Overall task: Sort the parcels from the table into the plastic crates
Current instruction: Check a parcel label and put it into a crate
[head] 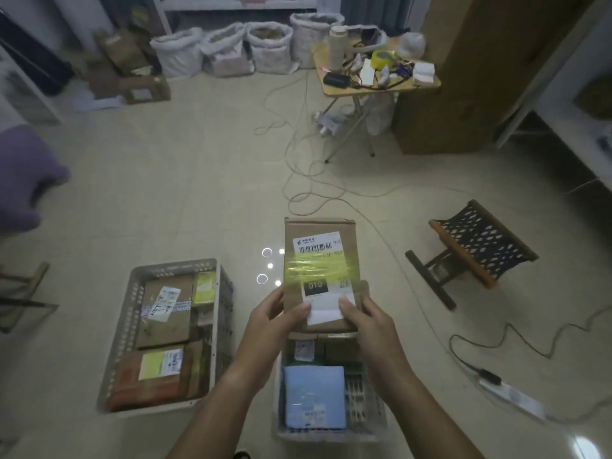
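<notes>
I hold a brown cardboard parcel (319,260) with a white barcode label and a band of yellow tape, label up, above the far end of the right crate (367,409). My left hand (278,321) grips its near left corner, thumb on top. My right hand (367,313) grips its near right corner, thumb on the label. The right crate below holds a light blue flat parcel (314,395) and small boxes. The left crate (127,329), grey plastic, is packed with several brown cardboard parcels (164,313).
A low wooden stool (477,250) stands to the right. Cables (314,180) trail over the tiled floor. A small folding table (374,66) with clutter stands at the back, next to a tall cardboard box (463,77). White sacks (231,48) line the far wall.
</notes>
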